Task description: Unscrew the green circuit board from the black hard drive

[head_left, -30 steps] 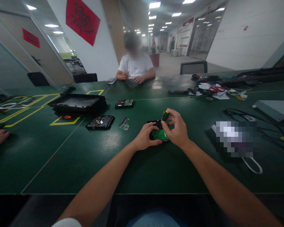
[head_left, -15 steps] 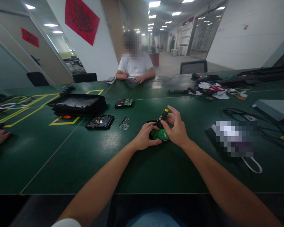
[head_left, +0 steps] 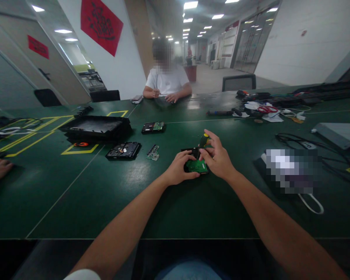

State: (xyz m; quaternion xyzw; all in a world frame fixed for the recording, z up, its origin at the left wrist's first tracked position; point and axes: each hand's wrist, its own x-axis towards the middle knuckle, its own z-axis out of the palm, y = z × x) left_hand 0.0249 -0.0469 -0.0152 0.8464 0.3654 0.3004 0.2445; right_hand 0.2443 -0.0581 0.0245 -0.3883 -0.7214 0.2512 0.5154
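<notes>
A hard drive (head_left: 197, 166) lies on the green table with its green circuit board facing up. My left hand (head_left: 179, 169) grips its left side, thumb along the near edge and fingers over the far side. In my right hand (head_left: 217, 157) is a screwdriver (head_left: 204, 140) with a green and yellow handle, held nearly upright over the drive. The fingers hide its tip, so I cannot tell whether it touches a screw. Left of the drive are a loose circuit board (head_left: 153, 153), a black hard drive (head_left: 123, 150) and another hard drive (head_left: 153, 127) farther back.
Stacked black trays (head_left: 97, 128) stand at the left. A blurred-out object (head_left: 291, 171), black cables (head_left: 291, 139) and a grey metal box (head_left: 338, 134) lie right. Across the table (head_left: 105, 210) sits a person (head_left: 167, 83); another person's hand (head_left: 0, 169) rests at the left edge.
The screwdriver's handle has tilted slightly to the right and my right hand has shifted slightly with it. My left hand and the hard drive stay in place.
</notes>
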